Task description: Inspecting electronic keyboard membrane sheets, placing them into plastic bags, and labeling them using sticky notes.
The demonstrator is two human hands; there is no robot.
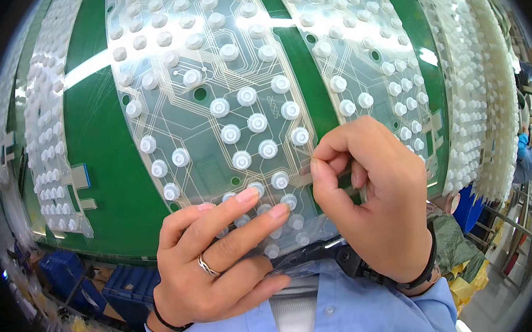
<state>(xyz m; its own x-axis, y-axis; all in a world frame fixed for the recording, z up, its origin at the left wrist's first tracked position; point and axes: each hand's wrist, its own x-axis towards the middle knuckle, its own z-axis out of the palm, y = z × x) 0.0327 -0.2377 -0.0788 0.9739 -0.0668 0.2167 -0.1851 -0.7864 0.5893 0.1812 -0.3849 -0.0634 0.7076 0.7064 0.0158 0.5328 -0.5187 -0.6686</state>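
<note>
A clear keyboard membrane sheet (210,76) with pale printed lines and white rubber domes lies on the green table in front of me. My left hand (219,261), with a ring on one finger, rests on the sheet's near end, fingers spread and stretched out over the domes. At the sheet's right edge, my right hand (372,192) makes a pinch of thumb and forefinger. Whatever lies between those fingertips is too small or thin to make out. Right of this sheet lies a second membrane sheet (348,54), partly covered by my right hand.
Another membrane sheet (44,113) lies at the left of the green table (115,211). A thick stack of membrane sheets (489,107) stands at the right. Blue crates (131,289) are below the near left edge. Far right, a person in blue (529,156) is visible.
</note>
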